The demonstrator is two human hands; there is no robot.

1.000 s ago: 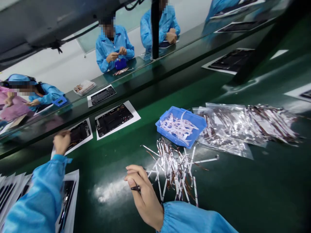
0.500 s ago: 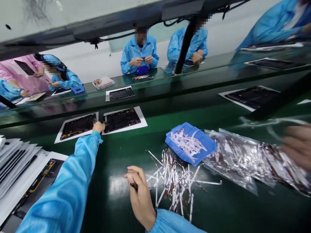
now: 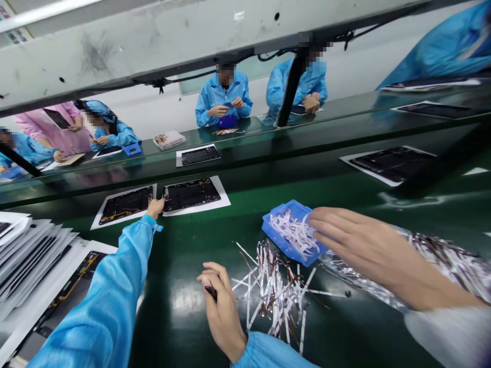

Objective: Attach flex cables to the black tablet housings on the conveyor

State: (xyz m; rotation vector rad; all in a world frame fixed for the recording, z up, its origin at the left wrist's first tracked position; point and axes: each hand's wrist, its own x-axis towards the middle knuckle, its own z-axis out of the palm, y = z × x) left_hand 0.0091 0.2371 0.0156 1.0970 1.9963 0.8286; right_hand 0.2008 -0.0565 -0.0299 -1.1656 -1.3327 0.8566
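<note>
Panel (image 3: 192, 196), black and rectangular, lies on white paper (image 3: 223, 199) toward the green desk's (image 3: 184, 240) far edge, left hand (image 3: 155, 208) at its left side, grip unclear, right hand (image 3: 223, 309) closed round a slim black object (image 3: 210, 293)

Desk (image 3: 180, 245): green, glossy, lit patches. Left: stack of sheeted panels (image 3: 34, 266), a large panel (image 3: 71, 306) on white paper beside it. Farther back, two black panels (image 3: 192, 194) on white sheets, side by side. Centre: loose heap of white and brown strips (image 3: 276, 286). Just behind, blue tray (image 3: 294, 257) of white strips. Right of that, clear bags (image 3: 358, 282), partly hidden.
</note>
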